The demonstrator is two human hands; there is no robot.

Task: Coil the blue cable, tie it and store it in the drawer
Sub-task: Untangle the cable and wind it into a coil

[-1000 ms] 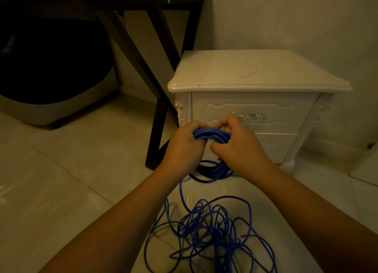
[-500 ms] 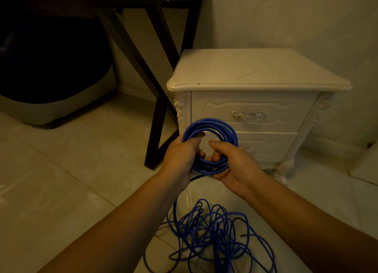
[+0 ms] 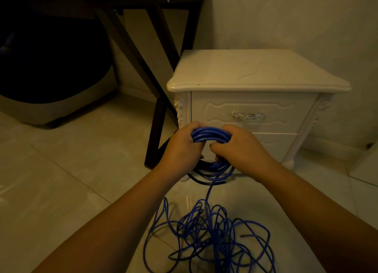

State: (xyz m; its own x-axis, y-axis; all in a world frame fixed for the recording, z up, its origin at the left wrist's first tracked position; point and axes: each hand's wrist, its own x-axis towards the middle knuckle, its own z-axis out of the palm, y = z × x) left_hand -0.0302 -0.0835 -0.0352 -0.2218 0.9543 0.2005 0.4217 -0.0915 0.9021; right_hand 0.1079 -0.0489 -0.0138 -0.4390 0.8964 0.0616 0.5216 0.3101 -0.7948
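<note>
Head camera, looking down: a person facing a cream nightstand [image 3: 255, 72] holds a partly wound coil [image 3: 216, 137] of the blue cable [image 3: 204, 132] between both hands, just in front of its drawers. The left hand [image 3: 182, 148] has its fingers curled round the left side of the bundle. The right hand [image 3: 239, 150] grips the right side, thumb tucked in under the loops. Several turns lie gathered side by side, yet the coiling looks well short of finished. One strand drops from the coil to a loose tangle [image 3: 208, 236] of the same cable sprawled on the tiled floor [image 3: 71, 170] between the forearms, and that heap appears to hold more length than the bundle does. No tie shows on the coil, and nothing to tie it with is in sight. The top drawer [image 3: 286, 111], with its ornate metal handle [image 3: 248, 115], and the lower drawer [image 3: 276, 143] behind the hands are both closed. Left to do, on this reading: wind in the rest, bind the coil, open a drawer and put it away.
</note>
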